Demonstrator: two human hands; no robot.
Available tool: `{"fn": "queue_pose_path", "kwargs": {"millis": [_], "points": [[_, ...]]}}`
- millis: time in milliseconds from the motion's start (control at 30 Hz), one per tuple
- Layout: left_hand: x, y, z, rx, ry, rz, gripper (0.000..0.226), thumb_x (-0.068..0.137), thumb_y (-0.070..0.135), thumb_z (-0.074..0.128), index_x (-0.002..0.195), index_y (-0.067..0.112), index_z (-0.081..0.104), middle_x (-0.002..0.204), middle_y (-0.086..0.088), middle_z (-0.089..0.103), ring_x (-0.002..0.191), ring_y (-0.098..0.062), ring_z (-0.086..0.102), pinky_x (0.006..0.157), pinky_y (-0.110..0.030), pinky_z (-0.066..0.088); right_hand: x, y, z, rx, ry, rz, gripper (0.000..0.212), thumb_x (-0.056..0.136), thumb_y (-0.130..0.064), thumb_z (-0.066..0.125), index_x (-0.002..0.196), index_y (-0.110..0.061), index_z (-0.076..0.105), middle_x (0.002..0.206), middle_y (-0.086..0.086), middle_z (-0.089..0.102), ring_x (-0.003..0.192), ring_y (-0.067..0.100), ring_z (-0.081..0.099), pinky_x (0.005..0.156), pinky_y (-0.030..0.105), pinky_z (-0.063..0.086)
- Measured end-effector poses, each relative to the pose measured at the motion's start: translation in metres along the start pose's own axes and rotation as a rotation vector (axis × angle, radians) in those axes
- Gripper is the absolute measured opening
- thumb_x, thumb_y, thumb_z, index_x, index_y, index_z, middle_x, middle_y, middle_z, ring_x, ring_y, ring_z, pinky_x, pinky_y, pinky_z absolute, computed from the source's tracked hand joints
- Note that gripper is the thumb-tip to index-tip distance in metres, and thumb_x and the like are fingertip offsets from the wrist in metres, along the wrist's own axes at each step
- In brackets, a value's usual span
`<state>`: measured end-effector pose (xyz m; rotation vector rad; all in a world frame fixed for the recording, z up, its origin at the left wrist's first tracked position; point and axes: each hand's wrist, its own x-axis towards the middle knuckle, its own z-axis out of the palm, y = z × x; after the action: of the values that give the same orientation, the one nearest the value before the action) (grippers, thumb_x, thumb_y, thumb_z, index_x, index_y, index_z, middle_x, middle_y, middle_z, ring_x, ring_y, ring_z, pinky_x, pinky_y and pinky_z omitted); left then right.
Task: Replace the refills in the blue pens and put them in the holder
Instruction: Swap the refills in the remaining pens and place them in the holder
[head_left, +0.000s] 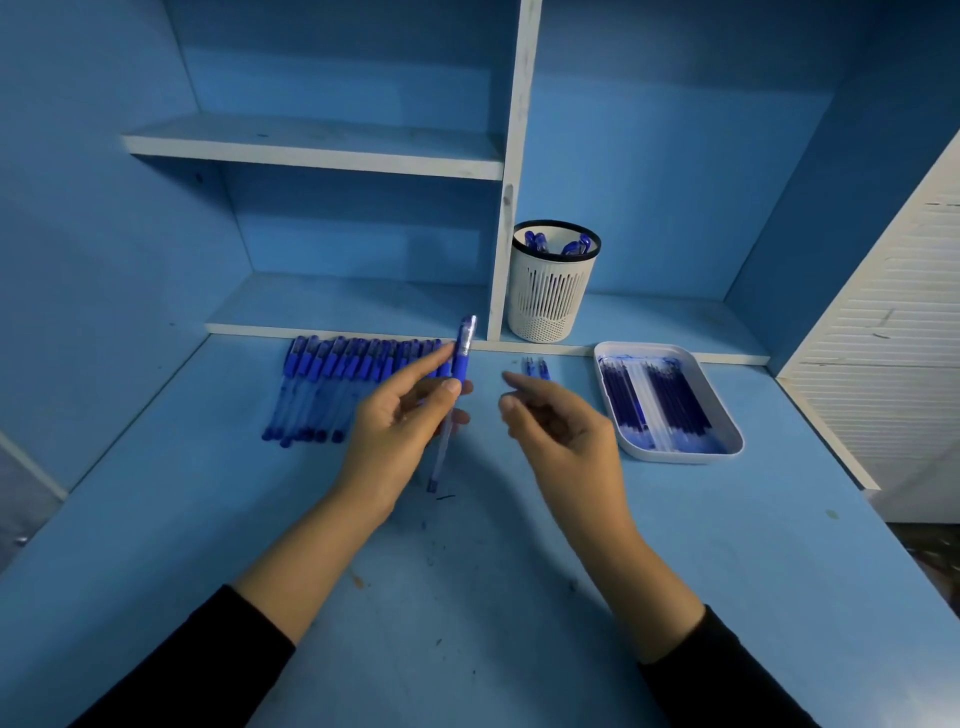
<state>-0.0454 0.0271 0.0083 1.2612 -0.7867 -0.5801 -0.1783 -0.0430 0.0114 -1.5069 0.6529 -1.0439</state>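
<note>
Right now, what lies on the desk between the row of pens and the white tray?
Head view: two short blue pen pieces lie side by side there, just past the fingertips of the right hand; the rest is bare desk.

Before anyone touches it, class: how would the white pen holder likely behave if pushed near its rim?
The pen holder looks like thin slotted plastic, so it is probably light. It is taller than wide, with pens leaning near the rim, so a high push might tip it. The divider beside it would likely block it.
</note>
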Motion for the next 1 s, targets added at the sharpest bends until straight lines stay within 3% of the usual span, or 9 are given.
{"fn": "queue_pose_path", "kwargs": {"millis": [133, 267, 367, 433, 500, 600, 667, 767, 1000], "points": [[-0.006, -0.003, 0.005, 0.094, -0.137, 0.042, 0.035, 0.092, 0.005, 0.062, 0.115, 0.031, 0.066, 0.095, -0.002, 0.075, 0.073, -0.010, 0.064, 0.074, -0.021, 0.055, 0.009, -0.005, -0.011, 0.078, 0.053, -0.031, 0.028, 0.089, -0.011, 0.065, 0.116, -0.017, 0.065, 0.096, 0.007, 0.069, 0.082, 0.007, 0.063, 0.076, 0.018, 0.049], [-0.009, -0.007, 0.007, 0.129, -0.200, 0.041, 0.035, 0.088, 0.006, 0.067, 0.110, 0.032, 0.069, 0.091, 0.001, 0.074, 0.075, -0.011, 0.064, 0.077, -0.024, 0.057, 0.012, -0.006, -0.013, 0.149, 0.044, -0.012, 0.025, 0.087, -0.007, 0.067, 0.109, -0.017, 0.066, 0.096, 0.010, 0.069, 0.082, 0.009, 0.064, 0.074, 0.020, 0.052], [-0.011, -0.008, 0.007, 0.153, -0.207, 0.045, 0.035, 0.090, 0.007, 0.066, 0.107, 0.038, 0.070, 0.089, 0.001, 0.072, 0.066, -0.010, 0.060, 0.063, -0.024, 0.055, 0.015, -0.002, -0.015, 0.122, 0.050, -0.008, 0.014, 0.086, -0.006, 0.067, 0.097, -0.015, 0.068, 0.083, 0.000, 0.070, 0.076, 0.012, 0.065, 0.069, 0.027, 0.053], [-0.011, -0.010, 0.007, 0.180, -0.225, 0.034, 0.037, 0.093, 0.009, 0.063, 0.105, 0.044, 0.070, 0.088, 0.001, 0.071, 0.057, -0.012, 0.052, 0.051, -0.022, 0.046, 0.015, -0.001, -0.015, 0.138, 0.058, 0.004, 0.012, 0.087, -0.004, 0.066, 0.093, -0.014, 0.068, 0.079, -0.002, 0.070, 0.074, 0.013, 0.066, 0.067, 0.023, 0.052], [-0.011, -0.012, 0.006, 0.223, -0.246, 0.048, 0.034, 0.095, 0.015, 0.063, 0.104, 0.047, 0.070, 0.092, 0.000, 0.071, 0.059, -0.020, 0.046, 0.055, -0.025, 0.042, 0.014, 0.000, -0.014, 0.179, 0.061, 0.016, 0.012, 0.087, -0.002, 0.064, 0.093, -0.012, 0.067, 0.080, 0.002, 0.069, 0.075, 0.013, 0.066, 0.070, 0.020, 0.052], [-0.009, -0.011, 0.008, 0.217, -0.231, 0.069, 0.018, 0.087, 0.028, 0.070, 0.102, 0.038, 0.072, 0.098, -0.007, 0.071, 0.075, -0.023, 0.057, 0.072, -0.034, 0.047, 0.011, 0.001, -0.010, 0.220, 0.052, 0.015, 0.011, 0.088, 0.000, 0.063, 0.093, -0.009, 0.065, 0.081, 0.004, 0.067, 0.075, 0.012, 0.064, 0.074, 0.019, 0.051], [-0.008, -0.009, 0.008, 0.188, -0.208, 0.073, 0.018, 0.083, 0.026, 0.069, 0.099, 0.032, 0.072, 0.095, -0.004, 0.073, 0.082, -0.013, 0.065, 0.077, -0.027, 0.051, 0.010, 0.001, -0.008, 0.226, 0.049, 0.008, 0.012, 0.089, 0.001, 0.062, 0.092, -0.011, 0.064, 0.081, 0.003, 0.066, 0.077, 0.012, 0.063, 0.076, 0.019, 0.052], [-0.006, -0.009, 0.008, 0.176, -0.216, 0.088, 0.022, 0.087, 0.008, 0.067, 0.100, 0.025, 0.071, 0.083, 0.011, 0.074, 0.077, -0.002, 0.065, 0.072, -0.014, 0.051, 0.010, 0.001, -0.007, 0.248, 0.054, -0.004, 0.016, 0.089, 0.003, 0.060, 0.089, -0.012, 0.064, 0.081, 0.003, 0.065, 0.077, 0.011, 0.061, 0.075, 0.019, 0.051], [-0.007, -0.007, 0.007, 0.216, -0.225, 0.134, 0.033, 0.090, 0.003, 0.063, 0.114, 0.025, 0.065, 0.071, 0.017, 0.070, 0.069, 0.005, 0.061, 0.068, -0.008, 0.046, 0.010, 0.003, -0.005, 0.279, 0.049, -0.017, 0.018, 0.089, 0.006, 0.058, 0.090, -0.011, 0.063, 0.082, 0.004, 0.065, 0.077, 0.009, 0.062, 0.075, 0.018, 0.050]]}}
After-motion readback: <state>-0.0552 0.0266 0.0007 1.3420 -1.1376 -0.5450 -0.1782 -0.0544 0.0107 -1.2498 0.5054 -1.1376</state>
